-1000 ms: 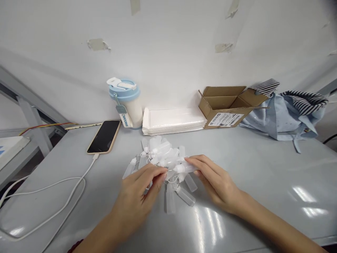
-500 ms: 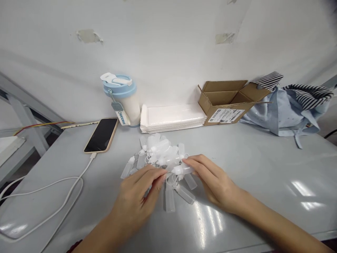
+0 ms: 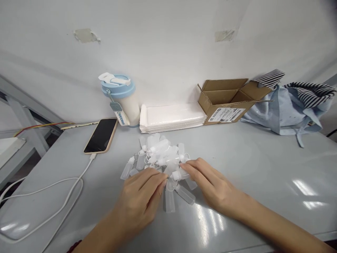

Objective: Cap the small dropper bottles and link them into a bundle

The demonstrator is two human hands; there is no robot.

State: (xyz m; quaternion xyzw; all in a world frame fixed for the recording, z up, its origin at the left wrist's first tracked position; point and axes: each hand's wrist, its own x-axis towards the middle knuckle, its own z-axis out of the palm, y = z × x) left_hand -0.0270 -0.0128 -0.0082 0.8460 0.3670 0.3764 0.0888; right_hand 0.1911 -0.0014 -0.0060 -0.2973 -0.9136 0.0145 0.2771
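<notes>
Several small translucent plastic bottles point(image 3: 170, 201) with white caps and thin loops lie in a pile on the grey table. At the pile's near side, my right hand point(image 3: 210, 181) is closed round the body of one small bottle point(image 3: 183, 173), whose white cap points left. My left hand point(image 3: 144, 193) is pinched at the tip of that bottle's cap; what exactly lies between its fingertips is too small to make out. Parts of the pile are hidden behind both hands.
Behind the pile stand a cup with a blue lid point(image 3: 129, 102), a stack of white envelopes point(image 3: 173, 117) and an open cardboard box point(image 3: 226, 114). A light blue bag point(image 3: 284, 112) is at the right. A phone point(image 3: 101, 136) with a white cable point(image 3: 71, 189) lies left.
Both hands and the bottle between them have moved slightly down, toward the table's near edge. The bottle remains held, and the rest of the pile looks much the same.
</notes>
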